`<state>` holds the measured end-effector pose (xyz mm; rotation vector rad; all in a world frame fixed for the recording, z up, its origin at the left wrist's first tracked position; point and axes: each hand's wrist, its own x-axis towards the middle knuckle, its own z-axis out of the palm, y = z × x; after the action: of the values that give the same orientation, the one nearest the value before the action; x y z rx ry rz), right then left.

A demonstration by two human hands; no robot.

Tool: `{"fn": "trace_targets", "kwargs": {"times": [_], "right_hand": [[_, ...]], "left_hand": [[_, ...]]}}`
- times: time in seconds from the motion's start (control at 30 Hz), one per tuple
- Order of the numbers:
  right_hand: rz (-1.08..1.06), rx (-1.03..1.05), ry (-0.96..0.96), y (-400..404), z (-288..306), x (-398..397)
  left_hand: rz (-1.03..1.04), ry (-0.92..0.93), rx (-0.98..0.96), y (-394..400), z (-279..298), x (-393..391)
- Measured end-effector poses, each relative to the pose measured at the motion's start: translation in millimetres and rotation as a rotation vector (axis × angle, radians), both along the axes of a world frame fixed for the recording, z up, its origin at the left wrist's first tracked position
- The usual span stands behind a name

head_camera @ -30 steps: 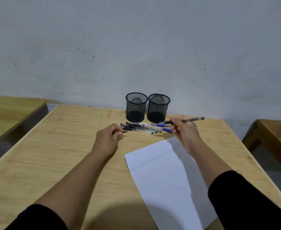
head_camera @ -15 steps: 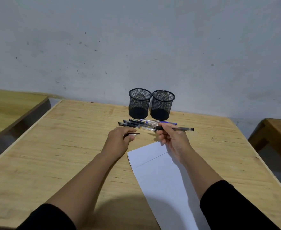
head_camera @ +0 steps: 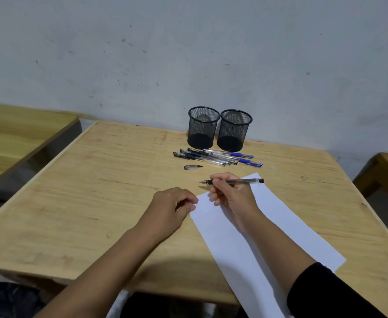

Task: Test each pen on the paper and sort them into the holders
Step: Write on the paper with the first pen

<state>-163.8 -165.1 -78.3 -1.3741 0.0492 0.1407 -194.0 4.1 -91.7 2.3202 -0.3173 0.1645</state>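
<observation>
Two black mesh holders (head_camera: 219,129) stand empty at the far edge; right hand (head_camera: 233,195) grips an uncapped clear pen (head_camera: 245,181) over the paper (head_camera: 280,226)'s far corner, left hand (head_camera: 170,210) loosely curled, holding nothing.

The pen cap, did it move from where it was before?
Yes. Earlier it was in the left hand; now the pen cap lies on the table, just in front of the row of pens by the mesh holders.
</observation>
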Motion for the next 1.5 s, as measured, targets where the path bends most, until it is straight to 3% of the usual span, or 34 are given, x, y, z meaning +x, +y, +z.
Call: {"fn": "trace_targets", "kwargs": {"times": [0.2, 0.43, 0.7, 1.5], "right_hand": [[0.127, -0.065, -0.014, -15, -5, -21], [0.016, -0.122, -0.014, 0, -2, -26], [-0.022, -0.584, -0.188, 20, -6, -31], [0.055, -0.651, -0.278, 22, -8, -35]], "left_hand": [[0.141, -0.095, 0.025, -7, -10, -30], [0.258, -0.095, -0.022, -9, -10, -34], [0.258, -0.086, -0.024, -7, -11, -34], [0.261, -0.075, -0.003, -7, -10, -34]]}}
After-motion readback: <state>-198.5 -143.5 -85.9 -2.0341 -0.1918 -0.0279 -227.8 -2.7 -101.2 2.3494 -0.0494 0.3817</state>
